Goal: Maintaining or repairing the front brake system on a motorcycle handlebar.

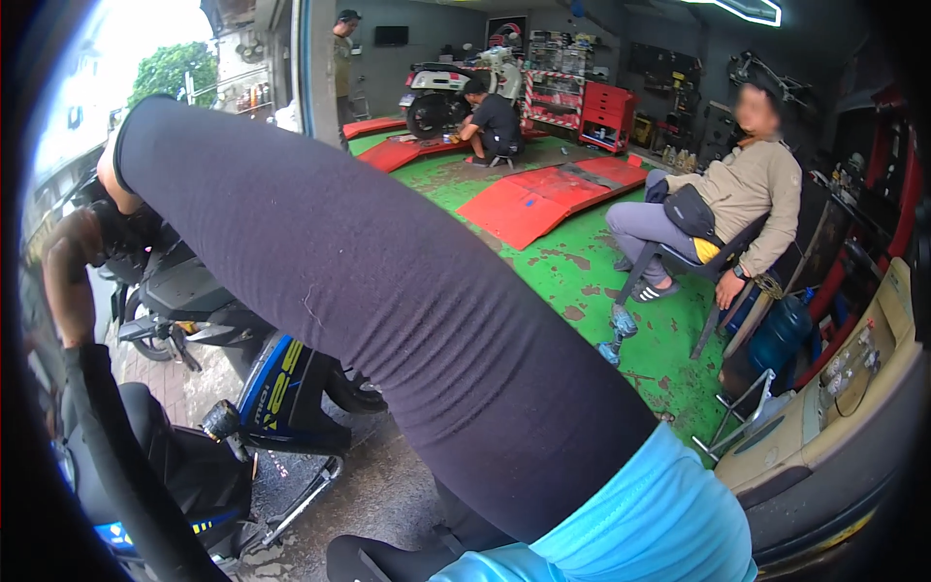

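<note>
My right arm, in a dark sleeve, stretches diagonally across the view to my right hand (120, 182) at the upper left, mostly hidden behind the sleeve's end, beside dark parts of a scooter (189, 301). My left arm rises along the left edge in a black sleeve; my left hand (70, 242) is at that scooter's dark upper parts, its fingers too shadowed to make out. A blue and black scooter (291, 393) stands below my arms.
A seated person (747, 194) is at right, near a cordless drill (616, 335) and beige panel (824, 407). Behind are red ramps (524, 209), a person crouching (490, 126) by a white scooter (427, 82), a standing person (341, 48) and a red tool chest (606, 112).
</note>
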